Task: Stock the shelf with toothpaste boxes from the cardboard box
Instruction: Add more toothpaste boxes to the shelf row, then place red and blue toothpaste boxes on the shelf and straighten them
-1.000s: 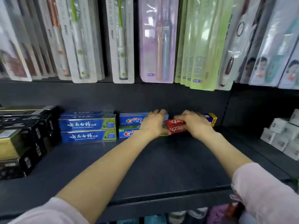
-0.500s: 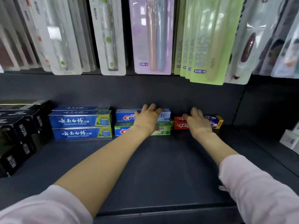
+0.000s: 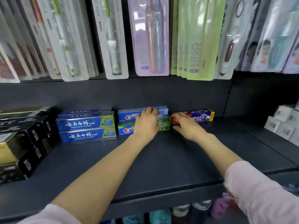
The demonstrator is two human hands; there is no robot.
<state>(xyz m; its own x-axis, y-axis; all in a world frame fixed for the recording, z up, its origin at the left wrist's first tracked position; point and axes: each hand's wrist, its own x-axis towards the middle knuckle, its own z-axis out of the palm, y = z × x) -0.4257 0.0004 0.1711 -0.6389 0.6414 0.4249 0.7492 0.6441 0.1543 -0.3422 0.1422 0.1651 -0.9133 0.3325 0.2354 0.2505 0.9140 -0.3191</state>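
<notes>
A red and blue toothpaste box (image 3: pixel 199 116) lies against the back wall of the dark shelf (image 3: pixel 161 160). My right hand (image 3: pixel 187 126) rests flat on its red left end, fingers straight. Left of it, two blue Crest boxes (image 3: pixel 127 116) are stacked, the lower one with a green end. My left hand (image 3: pixel 146 122) lies over the front of that stack, fingertips on the top box's upper edge. The cardboard box is out of view.
Blue and green toothpaste boxes (image 3: pixel 85 125) are stacked further left, and black and gold boxes (image 3: pixel 24 139) at the far left. White boxes (image 3: pixel 284 123) sit on the right. Toothbrush packs (image 3: pixel 150 36) hang above the shelf.
The red box went from being held in front of the row to lying against the back wall. My left hand moved onto the Crest stack; my right hand flattened on the red box.
</notes>
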